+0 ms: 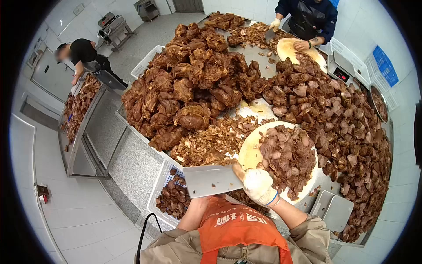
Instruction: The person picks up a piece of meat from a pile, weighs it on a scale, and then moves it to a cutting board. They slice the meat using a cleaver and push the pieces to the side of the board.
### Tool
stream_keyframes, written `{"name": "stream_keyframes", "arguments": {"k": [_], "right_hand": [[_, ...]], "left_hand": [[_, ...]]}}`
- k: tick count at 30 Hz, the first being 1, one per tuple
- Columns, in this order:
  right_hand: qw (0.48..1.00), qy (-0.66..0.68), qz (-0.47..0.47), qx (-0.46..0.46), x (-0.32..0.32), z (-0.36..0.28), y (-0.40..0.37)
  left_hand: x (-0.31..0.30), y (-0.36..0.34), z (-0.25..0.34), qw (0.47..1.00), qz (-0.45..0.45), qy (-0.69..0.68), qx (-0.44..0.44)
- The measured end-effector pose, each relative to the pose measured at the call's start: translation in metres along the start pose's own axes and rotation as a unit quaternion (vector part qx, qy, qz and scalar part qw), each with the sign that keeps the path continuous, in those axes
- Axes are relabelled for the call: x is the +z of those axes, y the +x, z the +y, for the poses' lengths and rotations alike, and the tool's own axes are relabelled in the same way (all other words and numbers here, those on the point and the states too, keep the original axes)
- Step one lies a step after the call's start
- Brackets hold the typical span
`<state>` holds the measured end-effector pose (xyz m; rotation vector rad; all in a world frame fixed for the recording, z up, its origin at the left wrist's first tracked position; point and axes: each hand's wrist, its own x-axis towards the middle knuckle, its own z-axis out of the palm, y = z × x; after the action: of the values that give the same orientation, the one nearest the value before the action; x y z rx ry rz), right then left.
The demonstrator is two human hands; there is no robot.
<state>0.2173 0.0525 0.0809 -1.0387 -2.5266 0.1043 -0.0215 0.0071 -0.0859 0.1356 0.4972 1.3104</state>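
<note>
My right hand (259,187), in a white knit glove, is closed round the wooden handle of a cleaver (212,181). The broad metal blade lies sideways in front of me and points left. My left forearm (194,214) reaches up behind the blade, which hides the left hand and its fingers. Just beyond my right hand is a round cutting board (249,152) with a heap of cut brown meat (288,154) on it. Shredded scraps (215,143) lie left of the board. Below the blade, a white and blue basket (154,196) holds more dark pieces.
Large browned meat chunks (189,79) are piled at the back left of the metal table. Cut pieces (334,119) cover its right side. A metal scale (336,211) sits at the near right. A co-worker (310,20) works at another board; another person (85,55) bends over a side table.
</note>
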Motion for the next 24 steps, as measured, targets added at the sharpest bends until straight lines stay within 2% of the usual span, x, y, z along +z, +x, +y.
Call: {"name": "stream_keyframes", "arguments": {"k": [1, 2, 3, 4, 6, 7, 8, 9, 10, 11, 12, 13, 15, 16, 20, 22, 24], "right_hand": [[1.0, -0.001, 0.001, -0.001, 0.018, 0.015, -0.009], [0.997, 0.02, -0.012, 0.075, 0.04, 0.036, -0.02], [0.988, 0.042, -0.025, 0.149, 0.05, 0.05, -0.029], [0.967, 0.042, -0.078, 0.24, 0.048, 0.056, -0.033], [0.96, 0.065, -0.023, 0.272, 0.045, 0.055, -0.049], [0.972, 0.067, 0.031, 0.224, 0.036, 0.047, -0.048], [0.976, 0.101, 0.014, 0.195, 0.025, 0.037, -0.05], [0.977, 0.131, 0.003, 0.167, 0.019, 0.029, -0.051], [0.968, 0.206, 0.086, 0.111, 0.013, 0.018, -0.04], [0.991, 0.108, 0.01, 0.083, -0.002, 0.008, -0.031], [0.996, 0.009, -0.068, 0.053, -0.032, -0.008, -0.004], [0.999, -0.022, -0.036, 0.032, -0.027, -0.013, 0.0], [0.999, -0.045, -0.014, 0.017, -0.03, -0.016, 0.007], [0.998, -0.063, 0.007, -0.003, -0.031, -0.017, 0.009], [0.999, -0.047, 0.003, -0.016, -0.034, -0.017, 0.013], [0.999, -0.013, 0.043, -0.02, -0.043, -0.019, 0.017], [0.999, -0.033, 0.03, -0.019, -0.039, -0.02, 0.018]], "left_hand": [[0.048, -0.006, 0.012, 0.994, -0.082, -0.056, -0.045], [0.097, -0.012, 0.024, 0.976, -0.164, -0.112, -0.085], [0.09, -0.014, 0.027, 0.985, -0.122, -0.058, -0.105], [0.099, -0.018, 0.031, 0.988, -0.12, -0.018, -0.098], [0.112, -0.018, 0.04, 0.989, -0.111, 0.062, -0.074], [0.104, -0.019, 0.037, 0.99, -0.041, 0.131, -0.025], [0.096, -0.019, 0.034, 0.979, 0.027, 0.203, 0.02], [0.11, -0.02, 0.037, 0.96, 0.04, 0.266, 0.074], [0.092, -0.02, 0.03, 0.942, 0.088, 0.312, 0.083], [0.056, -0.017, 0.02, 0.92, 0.133, 0.356, 0.094], [-0.005, -0.006, 0.02, 0.996, -0.066, 0.033, 0.041], [-0.002, -0.005, 0.017, 0.996, -0.071, 0.033, 0.038], [0.014, -0.009, 0.011, 0.993, -0.019, 0.087, 0.075], [0.026, -0.01, 0.008, 0.98, 0.046, 0.167, 0.094], [0.069, -0.012, 0.027, 0.965, 0.035, 0.239, 0.098], [0.098, -0.014, 0.029, 0.936, 0.07, 0.328, 0.108], [0.046, -0.015, 0.007, 0.941, 0.072, 0.3, 0.136]]}}
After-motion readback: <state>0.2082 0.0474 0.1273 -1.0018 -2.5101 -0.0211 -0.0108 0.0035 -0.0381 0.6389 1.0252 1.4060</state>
